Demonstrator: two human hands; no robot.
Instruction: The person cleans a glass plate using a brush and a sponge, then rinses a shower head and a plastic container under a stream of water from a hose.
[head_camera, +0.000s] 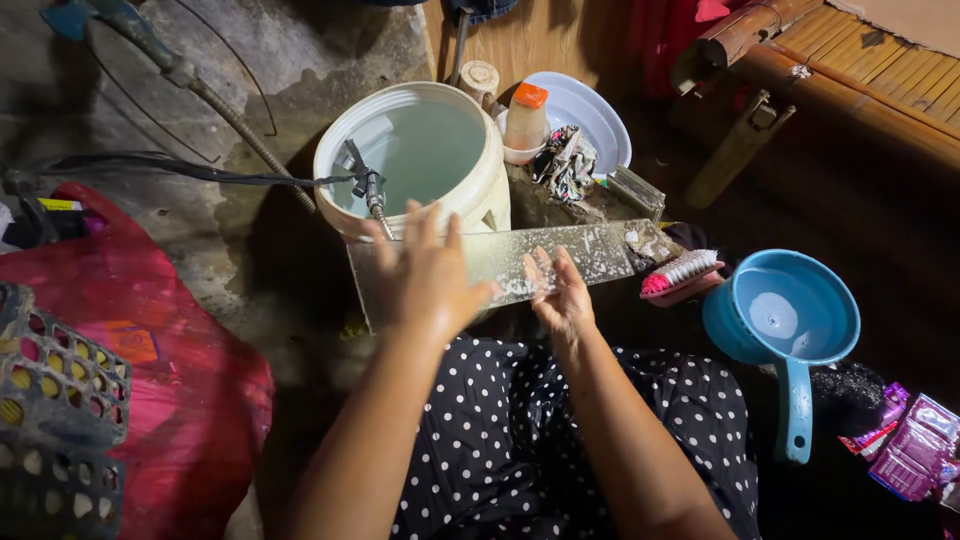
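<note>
- Both hands press flat on a clear pane (520, 258), so neither grip closes round it: the left hand (428, 280) lies with fingers spread wide over the pane's left part, and the right hand (560, 295) rests with fingers straight against its lower edge near the middle.
- Long and narrow, the pane is see-through and speckled with whitish flecks and smears, thickest near the right hand; grime cakes its right end.
- It lies across the person's lap, above a black polka-dot skirt (520, 440), and leans against the front of a white bucket (415, 160).
- That bucket holds pale, cloudy water, and a metal hose nozzle (372, 195) hangs over its rim, its hose running off to the upper left.
- Just past the pane's right end lies a scrub brush (682, 272) with pink and white bristles.
- Right of that sits a blue dipper (785, 320) with a little water in it, handle pointing toward the person.
- Behind the bucket stand a small bottle with an orange cap (527, 118), a white basin (590, 115) and a crumpled patterned cloth (568, 160).
- The floor (260, 60) is rough, stained concrete, wet in patches.
- A red bag (170, 380) and a dark plastic basket (55, 400) lie at the left; pink sachets (915, 445) lie at the lower right.
- A bamboo bench (860, 70) fills the upper right, against a wooden wall.
</note>
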